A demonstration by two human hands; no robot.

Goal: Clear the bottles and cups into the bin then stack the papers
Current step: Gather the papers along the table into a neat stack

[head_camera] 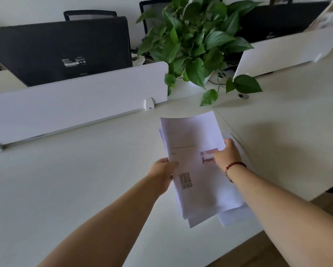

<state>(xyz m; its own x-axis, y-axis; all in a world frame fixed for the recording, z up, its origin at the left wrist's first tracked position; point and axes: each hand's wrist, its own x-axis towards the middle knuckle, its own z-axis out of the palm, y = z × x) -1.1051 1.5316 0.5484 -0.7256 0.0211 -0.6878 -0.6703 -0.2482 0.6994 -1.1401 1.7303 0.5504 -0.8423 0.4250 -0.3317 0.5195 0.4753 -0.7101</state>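
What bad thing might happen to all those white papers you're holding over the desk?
1. The white printed papers are fanned out unevenly, with lower sheets poking out at the bottom, so one may slip free of the left hand or the right hand and fall.
2. The stack hangs close to the near edge of the pale white desk, so a loose sheet might land on the floor.
3. Pushing forward could brush the leafy green potted plant.
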